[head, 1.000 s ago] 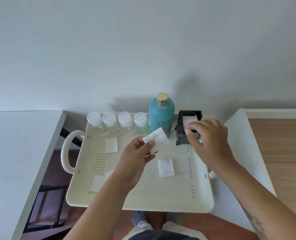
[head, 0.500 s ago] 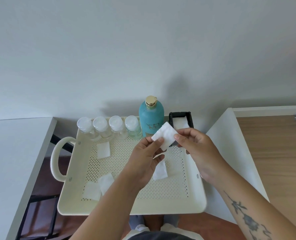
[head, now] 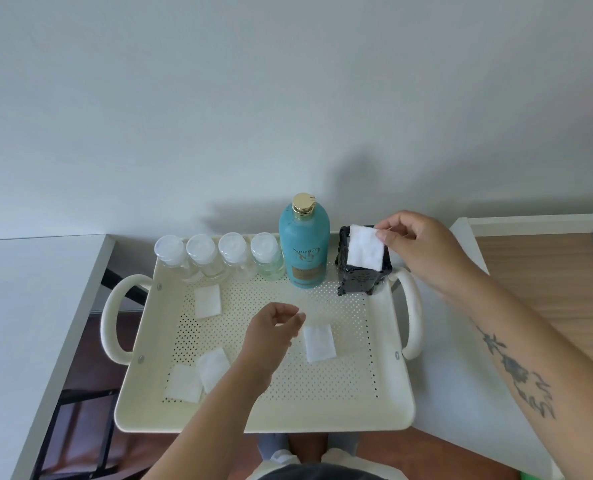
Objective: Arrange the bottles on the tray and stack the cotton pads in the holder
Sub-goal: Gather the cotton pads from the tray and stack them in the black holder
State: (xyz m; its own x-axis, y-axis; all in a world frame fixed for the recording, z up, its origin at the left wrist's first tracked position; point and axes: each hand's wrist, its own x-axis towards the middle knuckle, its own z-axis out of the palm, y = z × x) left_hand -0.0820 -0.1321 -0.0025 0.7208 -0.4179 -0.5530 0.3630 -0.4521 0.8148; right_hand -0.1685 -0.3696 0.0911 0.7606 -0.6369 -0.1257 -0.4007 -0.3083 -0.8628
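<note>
A cream perforated tray (head: 388, 403) with two handles holds a teal bottle (head: 304, 251) with a gold cap and several small clear bottles (head: 218, 256) in a row along its far edge. A black holder (head: 363, 278) stands at the far right corner. My right hand (head: 423, 249) pinches a white cotton pad (head: 366, 251) over the holder's mouth. My left hand (head: 270, 336) hovers empty above the tray's middle, fingers loosely curled, beside a loose pad (head: 319, 342). Other pads lie at the far left (head: 207, 301) and the near left (head: 198, 374).
A white table (head: 28, 306) lies to the left, with a gap down to a dark floor between it and the tray. A white surface (head: 461, 393) lies under the tray's right side, and a wood-grain top (head: 558, 289) beyond it. The wall stands close behind.
The pad passed from my left hand to my right hand, which carried it right to the holder. My left hand dropped toward the tray's middle, empty.
</note>
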